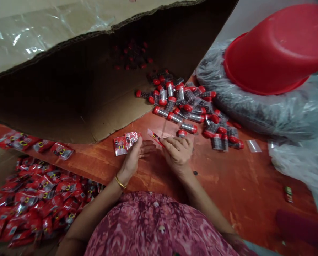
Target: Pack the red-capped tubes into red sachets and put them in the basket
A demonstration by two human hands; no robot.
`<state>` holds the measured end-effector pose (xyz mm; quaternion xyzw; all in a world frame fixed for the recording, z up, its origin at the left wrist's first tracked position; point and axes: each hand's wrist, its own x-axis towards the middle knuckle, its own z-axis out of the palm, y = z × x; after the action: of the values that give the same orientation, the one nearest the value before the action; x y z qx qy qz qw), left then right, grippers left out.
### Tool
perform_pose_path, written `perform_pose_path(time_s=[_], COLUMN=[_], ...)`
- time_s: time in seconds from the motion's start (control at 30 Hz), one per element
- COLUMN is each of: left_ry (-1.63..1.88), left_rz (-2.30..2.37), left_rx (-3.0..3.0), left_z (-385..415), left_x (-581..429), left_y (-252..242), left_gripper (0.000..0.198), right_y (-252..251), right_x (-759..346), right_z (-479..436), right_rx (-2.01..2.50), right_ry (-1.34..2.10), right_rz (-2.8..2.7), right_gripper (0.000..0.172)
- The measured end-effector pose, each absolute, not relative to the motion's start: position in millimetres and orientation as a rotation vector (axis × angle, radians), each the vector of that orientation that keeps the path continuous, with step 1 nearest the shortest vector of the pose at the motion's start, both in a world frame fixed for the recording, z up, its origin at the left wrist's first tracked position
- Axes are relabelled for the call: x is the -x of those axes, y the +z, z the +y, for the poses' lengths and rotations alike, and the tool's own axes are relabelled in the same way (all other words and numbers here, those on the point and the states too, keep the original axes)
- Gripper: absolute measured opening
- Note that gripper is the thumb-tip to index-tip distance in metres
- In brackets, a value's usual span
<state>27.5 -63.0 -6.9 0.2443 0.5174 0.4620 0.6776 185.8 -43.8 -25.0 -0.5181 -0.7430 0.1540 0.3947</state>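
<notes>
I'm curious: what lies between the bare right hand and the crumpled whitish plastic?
The head view shows red-capped plastic tubes, then a flat clear plastic rectangle.

No wording can be read here. Flat red packets (120,145) on the orange-red tabletop (241,185) carry pale print and a yellow-and-black mark (128,145), the lettering too small to make out. Similar marks show on filled red packets (41,199) heaped at lower left, their type blurred and illegible beneath shiny, clear plastic.
</notes>
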Motion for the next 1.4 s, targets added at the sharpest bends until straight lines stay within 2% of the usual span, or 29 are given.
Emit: perform_pose_path(time_s=[0.07,0.23,0.4,0.57,0.67,0.8,0.87,0.93,1.07,1.3,1.4], left_ry=[1.025,1.130,1.095,0.973,1.011,1.301,1.382,1.379,1.353,1.066,0.935], left_rz=[1.137,1.260,1.261,1.168,1.118,1.206,1.254,1.270,1.239,1.214,1.250], left_rx=[-0.496,-0.530,-0.541,-0.426,-0.523,-0.450,-0.413,-0.401,-0.479,-0.596,-0.535], left_z=[-66,-65,-63,-56,-52,-52,-55,-59,-66,-65,-62], left_x=[-29,-36,-34,-23,-20,-27,-35,-45,-55,-35,-30], left_y=[-5,-5,-7,-3,0,-1,-4,-9,-17,-15,-11], left_gripper=[0.068,0.041,0.035,0.039,0.033,0.030,0.031,0.033,0.033,0.035,0.040], right_y=[-26,-33,-34,-34,-40,-47,-46,-42,-34,-30,-33], right_x=[-192,-191,-191,-197,-194,-179,-168,-158,-147,-163,-169], right_z=[-44,-50,-45,-30,-28,-44,-54,-61,-59,-49,-49], right_rx=[1.315,1.240,1.158,0.875,0.971,1.207,1.182,1.137,1.145,1.163,1.134], right_ry=[0.212,-0.014,-0.064,0.180,0.400,1.020,1.374,1.571,1.529,1.355,1.384], right_rz=[-2.010,-2.082,-1.967,-1.946,-1.828,-1.370,-1.192,-1.060,-0.921,-1.249,-1.375], right_gripper=[0.017,0.020,0.021,0.022,0.017,0.032,0.038,0.040,0.030,0.041,0.039])
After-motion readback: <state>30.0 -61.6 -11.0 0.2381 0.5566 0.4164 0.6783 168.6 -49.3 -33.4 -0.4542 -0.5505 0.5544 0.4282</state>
